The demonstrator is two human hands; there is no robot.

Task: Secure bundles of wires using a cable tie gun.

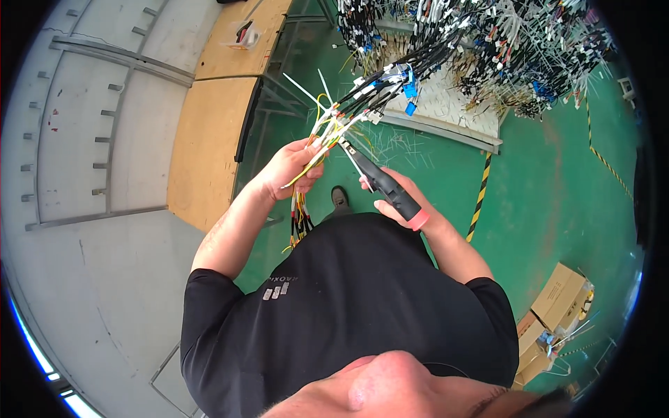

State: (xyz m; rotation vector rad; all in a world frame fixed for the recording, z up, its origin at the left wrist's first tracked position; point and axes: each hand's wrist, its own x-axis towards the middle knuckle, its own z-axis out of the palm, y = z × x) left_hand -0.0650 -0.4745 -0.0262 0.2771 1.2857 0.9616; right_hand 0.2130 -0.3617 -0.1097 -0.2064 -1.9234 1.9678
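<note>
My left hand (291, 168) is closed around a wire harness (362, 97) of black, white and yellow wires with white and blue connectors. Below that hand, the tail of the bundle (300, 217) hangs down in front of my shirt. White cable ties with long loose ends stick out from the bundle above my left fingers. My right hand (411, 198) grips a black cable tie gun (382, 182) with a red end. Its nose touches or nearly touches the bundle beside my left hand; I cannot tell whether a tie is in it.
A thick mass of hanging harnesses (502, 49) fills the far right, above a pale platform (453, 118). To the left stands a wood-topped bench (209, 139) bearing a clear plastic box (240, 36). Cut tie ends (401, 150) litter the green floor. Cardboard boxes (561, 296) stand near right.
</note>
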